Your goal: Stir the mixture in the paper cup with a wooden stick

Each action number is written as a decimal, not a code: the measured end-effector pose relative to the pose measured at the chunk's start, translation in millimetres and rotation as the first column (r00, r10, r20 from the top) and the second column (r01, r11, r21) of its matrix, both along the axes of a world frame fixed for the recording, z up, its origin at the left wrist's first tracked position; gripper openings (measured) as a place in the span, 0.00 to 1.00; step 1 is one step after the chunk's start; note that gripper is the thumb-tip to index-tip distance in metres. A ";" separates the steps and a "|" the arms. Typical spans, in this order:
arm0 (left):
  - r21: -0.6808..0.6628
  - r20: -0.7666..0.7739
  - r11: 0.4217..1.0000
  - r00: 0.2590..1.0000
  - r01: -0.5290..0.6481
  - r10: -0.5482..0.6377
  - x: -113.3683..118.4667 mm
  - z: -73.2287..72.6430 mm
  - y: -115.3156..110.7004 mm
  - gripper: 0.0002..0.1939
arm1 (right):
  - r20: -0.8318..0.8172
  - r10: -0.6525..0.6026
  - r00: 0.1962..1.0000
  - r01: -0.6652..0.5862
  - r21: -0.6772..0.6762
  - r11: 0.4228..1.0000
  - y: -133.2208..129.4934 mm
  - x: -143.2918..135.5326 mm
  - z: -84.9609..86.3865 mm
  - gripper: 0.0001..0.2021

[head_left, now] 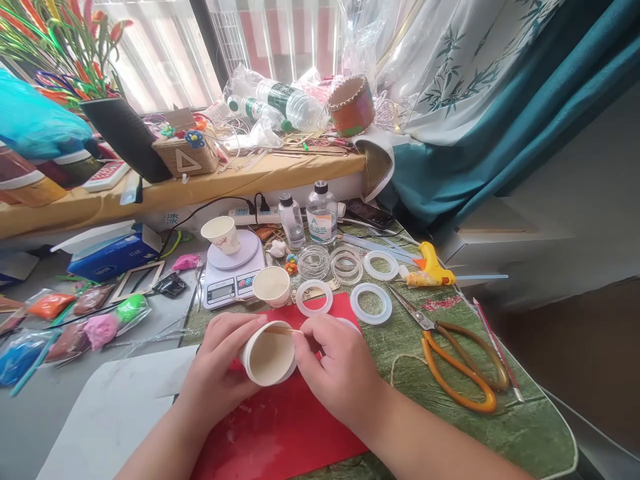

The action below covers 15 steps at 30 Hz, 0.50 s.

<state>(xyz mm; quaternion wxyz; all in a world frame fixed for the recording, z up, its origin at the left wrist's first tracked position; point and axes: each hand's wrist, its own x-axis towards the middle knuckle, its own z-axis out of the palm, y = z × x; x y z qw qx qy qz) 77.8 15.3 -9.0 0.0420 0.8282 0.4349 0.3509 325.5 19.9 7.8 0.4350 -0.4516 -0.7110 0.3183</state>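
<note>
My left hand (223,363) is wrapped round a white paper cup (271,360), tilted so that its mouth faces me. Between the fingertips of my right hand (336,363) is a thin wooden stick (280,329), its far part lying inside the cup near the upper rim. Beneath both hands lies a red mat (280,433). Just beyond the cup stands a second paper cup (271,285). Ring-shaped silicone molds (371,304) lie past my right hand, one partly hidden behind it.
A kitchen scale (220,283) carries another paper cup (221,235). Two clear bottles (321,220) with black caps stand at the back. On the right are large scissors (425,320), a yellow glue gun (431,265) and a pencil (497,350). Bagged colored clay (103,330) lies left.
</note>
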 end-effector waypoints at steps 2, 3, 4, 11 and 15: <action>-0.011 0.006 1.000 1.000 -0.001 0.001 1.4 1.0 -0.7 0.29 | 0.031 0.001 1.000 -0.003 0.059 0.998 1.9 2.3 1.2 0.14; -0.017 0.006 1.000 1.000 -0.004 0.004 2.2 1.4 -1.0 0.28 | 0.045 0.002 0.999 -0.005 0.089 0.996 2.8 3.4 1.8 0.14; -0.022 0.004 1.000 1.000 -0.008 0.008 3.2 1.7 -1.2 0.28 | 0.058 0.001 0.998 -0.008 0.116 0.993 3.5 4.4 2.4 0.15; 0.039 0.013 0.999 1.000 0.000 0.000 6.8 6.9 0.9 0.27 | 0.102 0.026 0.994 -0.037 0.106 0.994 2.6 4.1 1.8 0.16; 0.087 0.012 0.996 1.000 -0.016 0.015 5.3 8.1 1.9 0.25 | -0.023 0.068 0.997 -0.071 -0.125 0.990 0.2 -0.4 0.9 0.15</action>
